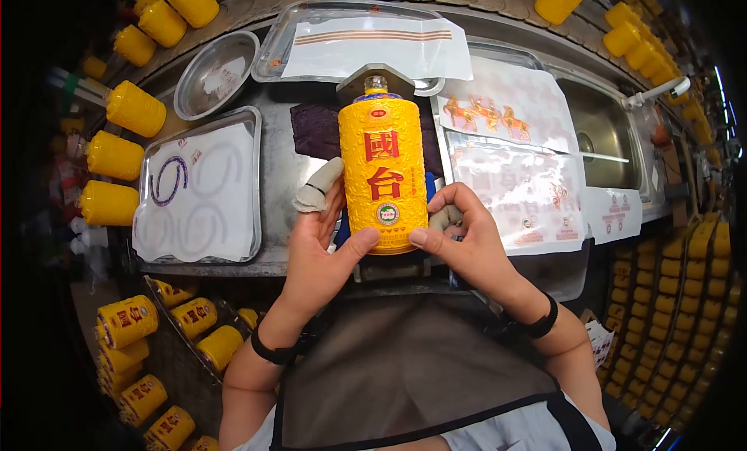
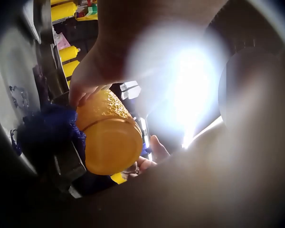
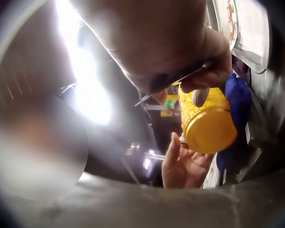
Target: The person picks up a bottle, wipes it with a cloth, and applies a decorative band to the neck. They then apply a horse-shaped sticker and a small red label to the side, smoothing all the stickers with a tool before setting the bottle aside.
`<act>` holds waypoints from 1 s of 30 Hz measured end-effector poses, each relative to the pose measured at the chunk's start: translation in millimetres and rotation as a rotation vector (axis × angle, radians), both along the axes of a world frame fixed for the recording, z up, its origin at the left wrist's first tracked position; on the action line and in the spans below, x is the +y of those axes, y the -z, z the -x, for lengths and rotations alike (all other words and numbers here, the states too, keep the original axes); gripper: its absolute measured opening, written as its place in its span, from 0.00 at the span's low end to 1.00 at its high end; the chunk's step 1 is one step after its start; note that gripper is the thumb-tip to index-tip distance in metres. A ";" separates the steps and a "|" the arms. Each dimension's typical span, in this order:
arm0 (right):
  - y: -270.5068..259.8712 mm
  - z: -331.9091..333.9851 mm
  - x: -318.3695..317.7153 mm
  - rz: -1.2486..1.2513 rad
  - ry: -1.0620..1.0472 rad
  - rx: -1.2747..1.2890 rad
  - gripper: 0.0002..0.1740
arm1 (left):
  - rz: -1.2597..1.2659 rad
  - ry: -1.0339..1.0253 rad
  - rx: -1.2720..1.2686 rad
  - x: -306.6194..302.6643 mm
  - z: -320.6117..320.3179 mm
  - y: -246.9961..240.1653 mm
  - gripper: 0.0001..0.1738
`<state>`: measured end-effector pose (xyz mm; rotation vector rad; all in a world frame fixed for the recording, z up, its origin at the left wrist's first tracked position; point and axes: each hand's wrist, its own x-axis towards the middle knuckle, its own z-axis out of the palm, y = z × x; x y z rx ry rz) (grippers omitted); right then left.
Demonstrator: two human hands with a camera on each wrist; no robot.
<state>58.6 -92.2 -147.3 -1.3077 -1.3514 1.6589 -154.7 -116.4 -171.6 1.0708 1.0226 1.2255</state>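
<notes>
A yellow embossed bottle (image 1: 383, 171) with red characters and a clear glass neck lies on its back, its base toward me. Blue padding (image 3: 237, 102) shows beside it. My left hand (image 1: 323, 233) holds the lower left side, thumb on the front edge and a pale cloth cot on one finger. On the lower right, my right hand (image 1: 471, 229) holds the bottle with its thumb at the base edge and its fingers curled. In the right wrist view, a thin pointed metal tool (image 3: 154, 96) sticks out of that same hand.
Decal sheets lie on a left tray (image 1: 254, 186) and a right tray (image 1: 440, 132). Behind are a metal bowl (image 1: 180, 93), another tray (image 1: 268, 58) with striped paper, and a sink (image 1: 615, 159). Yellow bottles (image 1: 115, 155) stand along the left and crowd the racks (image 1: 669, 295) at right.
</notes>
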 end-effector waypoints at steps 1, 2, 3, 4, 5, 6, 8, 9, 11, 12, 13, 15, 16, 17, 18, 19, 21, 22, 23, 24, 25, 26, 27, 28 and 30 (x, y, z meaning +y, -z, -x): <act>0.2 1.1 0.0 -0.004 -0.002 -0.014 0.22 | 0.000 -0.001 -0.003 0.3 0.0 0.1 0.45; 1.1 1.3 0.1 -0.008 -0.003 -0.027 0.22 | 0.001 0.000 -0.005 0.6 0.0 0.0 0.45; 1.9 1.3 0.2 -0.012 -0.002 -0.041 0.22 | 0.000 0.002 -0.009 0.9 0.1 0.0 0.45; 2.8 1.4 0.5 -0.020 -0.005 -0.051 0.22 | 0.005 0.002 -0.014 1.0 0.4 0.1 0.45; 3.8 1.4 0.8 -0.027 -0.007 -0.060 0.22 | 0.009 0.002 -0.020 1.0 0.7 0.3 0.45; 4.7 1.3 1.0 -0.033 -0.011 -0.070 0.22 | 0.014 0.002 -0.025 1.1 1.0 0.5 0.45; 6.4 1.8 0.5 -0.016 -0.003 -0.044 0.23 | 0.027 0.007 -0.036 1.3 2.1 1.1 0.45; 7.0 2.1 0.2 -0.007 0.000 -0.031 0.23 | 0.034 0.009 -0.041 1.2 2.9 1.6 0.45; 6.6 1.1 0.9 0.026 -0.011 -0.004 0.21 | 0.001 0.026 -0.022 0.6 4.6 4.2 0.42; 6.0 0.0 1.4 0.042 -0.015 0.010 0.20 | -0.015 0.035 -0.012 0.2 5.6 5.8 0.41; 5.2 -2.0 2.3 0.075 -0.013 0.045 0.18 | 0.024 0.028 -0.074 0.5 7.9 7.6 0.40; 2.5 -5.2 4.2 0.138 -0.009 0.116 0.16 | 0.101 0.014 -0.198 1.3 14.6 11.0 0.37; 1.1 -4.5 3.9 0.161 0.007 0.137 0.15 | 0.086 0.039 -0.200 1.4 17.4 13.4 0.37; -0.1 -3.4 3.0 0.183 0.023 0.158 0.14 | 0.070 0.064 -0.201 1.4 20.1 16.2 0.36; -0.9 -2.4 2.3 0.205 0.039 0.178 0.13 | 0.055 0.089 -0.202 1.5 21.7 17.4 0.35; -1.2 -1.9 1.9 0.193 0.040 0.173 0.14 | 0.047 0.089 -0.197 0.8 21.4 16.6 0.36; -0.6 -1.4 1.2 0.170 0.042 0.162 0.14 | 0.032 0.089 -0.186 -1.5 18.5 14.6 0.38; 1.0 -1.5 0.4 0.144 0.033 0.144 0.15 | 0.016 0.093 -0.160 -1.5 18.0 14.3 0.39; 3.5 -1.8 -0.7 0.119 0.023 0.127 0.16 | 0.000 0.096 -0.135 -1.6 17.6 14.1 0.40; 5.9 -1.9 -1.5 0.094 0.014 0.110 0.17 | -0.015 0.100 -0.110 -1.7 16.9 14.0 0.41; 7.8 -0.6 -2.1 0.052 0.018 0.073 0.18 | -0.015 0.095 -0.096 -1.7 15.8 13.3 0.42; 9.6 1.7 -2.6 0.010 0.021 0.036 0.19 | -0.015 0.090 -0.082 -1.6 14.5 12.3 0.43; 10.3 3.4 -3.0 -0.032 0.024 -0.001 0.20 | -0.015 0.085 -0.069 -1.6 13.2 11.8 0.44; 9.7 4.2 -3.3 -0.038 0.025 -0.022 0.21 | -0.016 0.076 -0.074 -1.6 12.0 12.4 0.44; 7.7 6.1 -3.3 -0.052 0.024 -0.064 0.23 | -0.020 0.057 -0.083 -1.5 10.3 14.0 0.43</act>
